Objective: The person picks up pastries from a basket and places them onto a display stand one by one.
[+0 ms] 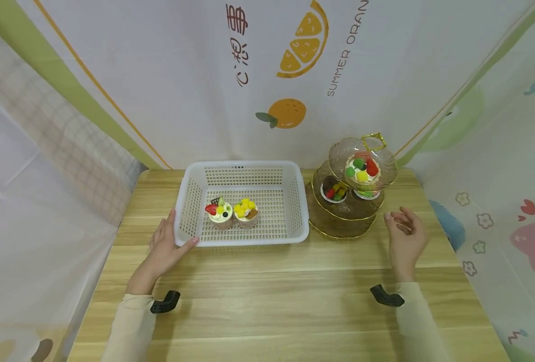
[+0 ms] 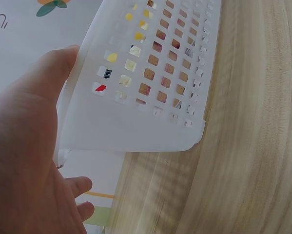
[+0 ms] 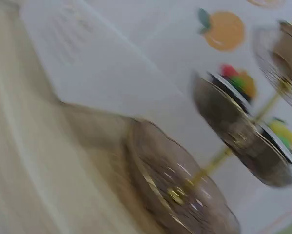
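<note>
My left hand point(image 1: 165, 250) rests on the near left corner of a white plastic basket point(image 1: 244, 243). Its thumb lies on the front rim and its other fingers extend along the left outer side. Inside the basket stand a strawberry-topped cream cupcake point(image 1: 220, 215) and a cupcake with yellow cubes point(image 1: 246, 213). My right hand point(image 1: 407, 241), fingers loosely bent and empty, hovers right of a three-tier stand point(image 1: 350, 211). A fruit-topped dessert point(image 1: 362, 169) sits on the stand's top tier. The middle tier holds a dark dessert cup point(image 1: 333, 191) and another cup point(image 1: 366, 193), partly hidden.
The wooden table point(image 1: 276, 296) spreads in front of the basket and stand. Behind them hangs a white curtain point(image 1: 181, 100) with orange prints, and patterned cloth point(image 1: 489, 211) hangs at the right. A gold handle point(image 1: 374, 141) tops the stand.
</note>
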Demonstrator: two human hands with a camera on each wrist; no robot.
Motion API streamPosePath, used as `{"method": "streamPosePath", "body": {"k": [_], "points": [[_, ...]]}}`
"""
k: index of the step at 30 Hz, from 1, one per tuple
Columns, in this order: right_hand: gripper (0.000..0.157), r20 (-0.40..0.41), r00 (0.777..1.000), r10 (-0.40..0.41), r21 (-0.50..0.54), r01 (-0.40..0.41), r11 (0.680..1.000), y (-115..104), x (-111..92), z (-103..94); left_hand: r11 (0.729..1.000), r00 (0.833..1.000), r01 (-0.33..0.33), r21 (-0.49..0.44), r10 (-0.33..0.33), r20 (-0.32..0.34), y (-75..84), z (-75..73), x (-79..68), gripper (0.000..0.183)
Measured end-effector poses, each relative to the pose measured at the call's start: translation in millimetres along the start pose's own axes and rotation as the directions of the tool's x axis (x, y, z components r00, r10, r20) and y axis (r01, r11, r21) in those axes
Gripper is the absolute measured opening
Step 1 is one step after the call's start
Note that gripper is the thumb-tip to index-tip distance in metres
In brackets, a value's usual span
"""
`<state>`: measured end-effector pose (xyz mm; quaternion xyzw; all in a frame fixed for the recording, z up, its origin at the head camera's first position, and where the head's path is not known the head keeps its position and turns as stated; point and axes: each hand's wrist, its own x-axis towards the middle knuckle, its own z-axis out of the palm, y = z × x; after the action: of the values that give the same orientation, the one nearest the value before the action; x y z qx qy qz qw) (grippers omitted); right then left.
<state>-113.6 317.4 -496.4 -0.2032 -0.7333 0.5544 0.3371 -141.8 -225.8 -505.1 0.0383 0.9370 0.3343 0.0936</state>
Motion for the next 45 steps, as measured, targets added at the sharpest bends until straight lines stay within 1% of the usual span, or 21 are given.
{"method": "streamPosePath", "body": {"k": [2,4,5,7,9,10,12,13,15,17,19,22,23,25,28,32,35,37,39,41,45], "points": [[0.038,0.023,0.997,-0.073,0.042,0.072,0.997,1.3,-20.6,8.7,1.000,1.000,0.001,0.001,-0.001,0.004,1.2,-0.6,0.3,0.109],[0.038,0.069,0.983,-0.170,0.079,0.164,0.983,-3.8,-38.1,19.9,1.000,1.000,0.003,0.002,-0.003,0.008,1.9,-0.7,0.8,0.109],[0.038,0.107,0.968,-0.228,0.098,0.218,0.971,-5.9,-45.1,26.8,1.000,1.000,0.005,0.002,-0.005,0.009,2.1,-0.7,1.0,0.109],[0.042,0.195,0.922,-0.335,0.124,0.315,0.941,-10.8,-55.1,41.9,1.000,1.000,0.008,0.002,-0.008,0.010,2.2,-0.7,0.9,0.110],[0.047,0.298,0.874,-0.384,0.124,0.364,0.923,-17.6,-60.7,58.1,1.000,1.000,0.011,0.000,-0.011,0.009,1.9,-0.6,0.8,0.110],[0.050,0.350,0.846,-0.402,0.124,0.383,0.915,-18.1,-61.7,66.6,1.000,1.000,0.013,0.000,-0.013,0.010,1.9,-0.6,0.6,0.110],[0.057,0.476,0.779,-0.408,0.100,0.413,0.905,-26.3,-63.6,83.7,1.000,1.000,0.014,0.000,-0.014,0.010,2.0,-0.7,0.3,0.110],[0.059,0.541,0.741,-0.399,0.080,0.426,0.901,-31.1,-63.6,92.8,1.000,1.000,0.014,-0.002,-0.014,0.010,2.2,-0.8,0.2,0.110],[0.064,0.641,0.666,-0.382,0.050,0.460,0.887,-39.7,-62.2,110.2,1.000,1.000,0.013,-0.001,-0.013,0.011,2.4,-0.8,0.1,0.110],[0.069,0.732,0.578,-0.360,0.028,0.504,0.864,-48.2,-59.5,127.9,1.000,1.000,0.011,-0.003,-0.011,0.011,2.3,-0.5,0.0,0.110],[0.075,0.803,0.494,-0.332,0.019,0.537,0.843,-55.8,-55.6,144.6,1.000,1.000,0.009,-0.005,-0.009,0.007,1.9,-0.2,-0.1,0.110],[0.081,0.877,0.391,-0.280,0.012,0.565,0.825,-65.1,-48.5,168.7,1.000,1.000,0.006,-0.010,-0.006,0.007,1.4,0.2,-0.1,0.110],[0.082,0.895,0.363,-0.261,0.008,0.572,0.820,-67.4,-46.1,176.7,1.000,1.000,0.006,-0.012,-0.006,0.007,0.9,0.4,0.3,0.110],[0.084,0.922,0.314,-0.225,-0.003,0.588,0.809,-70.4,-41.5,193.0,1.000,1.000,0.006,-0.013,-0.006,0.006,0.2,0.9,0.8,0.109],[0.086,0.955,0.251,-0.157,-0.036,0.625,0.779,-70.0,-37.0,214.1,1.000,1.000,0.004,-0.016,-0.004,0.007,-0.1,1.3,1.6,0.110],[0.090,0.986,0.158,-0.044,-0.068,0.638,0.767,-67.8,-37.8,233.9,1.000,1.000,0.000,-0.022,0.000,0.007,-0.4,1.7,2.3,0.110],[0.094,0.993,0.113,0.030,-0.095,0.628,0.773,-66.8,-41.7,242.5,1.000,1.000,-0.002,-0.026,0.002,0.008,-0.6,1.8,2.9,0.110],[0.095,0.993,0.095,0.063,-0.109,0.631,0.768,-65.3,-44.0,246.9,1.000,1.000,-0.001,-0.028,0.001,0.008,-0.4,2.0,3.0,0.110],[0.094,0.993,0.083,0.087,-0.120,0.628,0.769,-62.5,-45.7,250.5,1.000,1.000,-0.001,-0.023,0.001,0.004,-0.2,1.8,2.9,0.110],[0.093,0.992,0.072,0.100,-0.123,0.613,0.780,-58.9,-46.6,253.7,1.000,1.000,-0.001,-0.019,0.001,0.003,0.1,1.3,2.6,0.110],[0.089,0.989,0.069,0.133,-0.150,0.536,0.831,-51.0,-46.1,258.7,1.000,1.000,-0.003,-0.009,0.003,0.000,-0.7,0.6,2.2,0.109]]}}
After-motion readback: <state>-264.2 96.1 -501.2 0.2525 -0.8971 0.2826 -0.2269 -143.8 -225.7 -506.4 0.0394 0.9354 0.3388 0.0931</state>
